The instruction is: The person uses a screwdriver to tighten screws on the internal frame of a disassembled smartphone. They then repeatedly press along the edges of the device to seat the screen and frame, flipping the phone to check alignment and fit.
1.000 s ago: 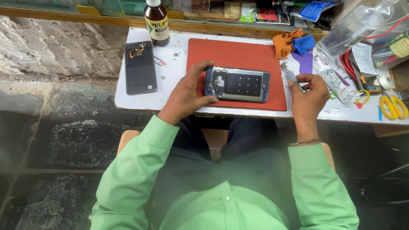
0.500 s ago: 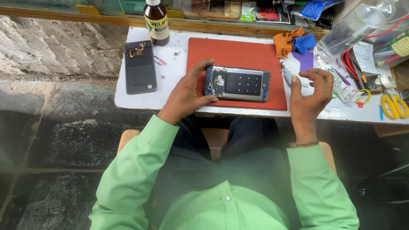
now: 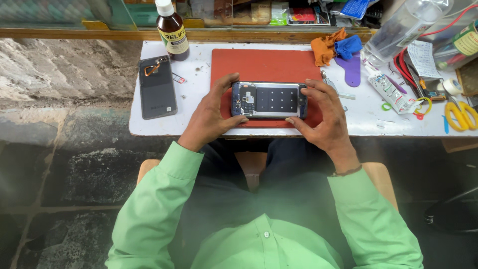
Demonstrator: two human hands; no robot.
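Here, an opened phone (image 3: 269, 99) with its back cover off is lying lengthwise between the person's two hands, over the near part of a red work mat (image 3: 264, 65) on a white table (image 3: 199, 124). The left hand (image 3: 211, 117) is clasping the phone's left end: the thumb is curling along the near edge while the fingers are wrapping over the far edge and corner, so the hand is half closed around that end. The right hand (image 3: 323, 114) is gripping the right end in the same way, thumb pressing against the near edge and fingers arching over the top right corner. Both hands are grasping the phone, and neither is holding a tool.

Beyond the left hand, out to its left, a dark grey back cover (image 3: 157, 87) is lying flat on the table, well apart from the phone. Farther off from that hand, a brown bottle with a white cap (image 3: 172, 31) is standing upright at the far edge. Just beyond the right hand's fingers a thin metal tool (image 3: 334, 90) is resting on the table beside the mat. Farther past it an orange cloth (image 3: 326, 47) and a blue cloth (image 3: 347, 46) are lying bunched together, touching, with a purple flat pry tool (image 3: 352, 69) just beside them. Out to the right of the right hand, yellow-handled scissors (image 3: 460, 114) are lying near the table's end.
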